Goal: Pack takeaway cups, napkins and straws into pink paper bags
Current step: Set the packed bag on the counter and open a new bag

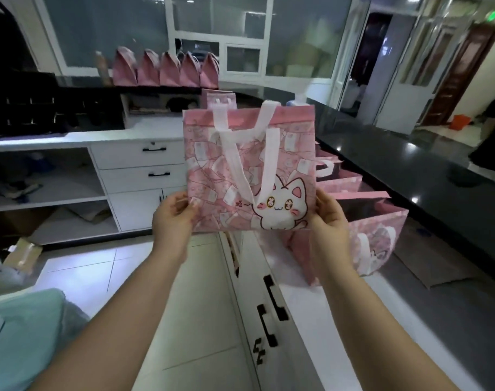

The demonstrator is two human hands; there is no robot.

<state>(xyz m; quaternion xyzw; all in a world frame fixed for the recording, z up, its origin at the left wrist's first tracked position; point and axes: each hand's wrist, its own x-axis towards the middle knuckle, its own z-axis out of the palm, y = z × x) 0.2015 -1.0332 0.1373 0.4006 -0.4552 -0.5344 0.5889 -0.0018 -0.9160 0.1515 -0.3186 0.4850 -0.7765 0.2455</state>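
At near centre: pink bag [249, 176] flat, unfilled; left hand [171, 218], right hand [329, 221] fingers clamped on its lower corners | far: row of bags [166, 70] standing, seemingly packed.

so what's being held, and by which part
A flat pink cat-print bag: left hand grips its lower left edge, right hand its lower right edge.
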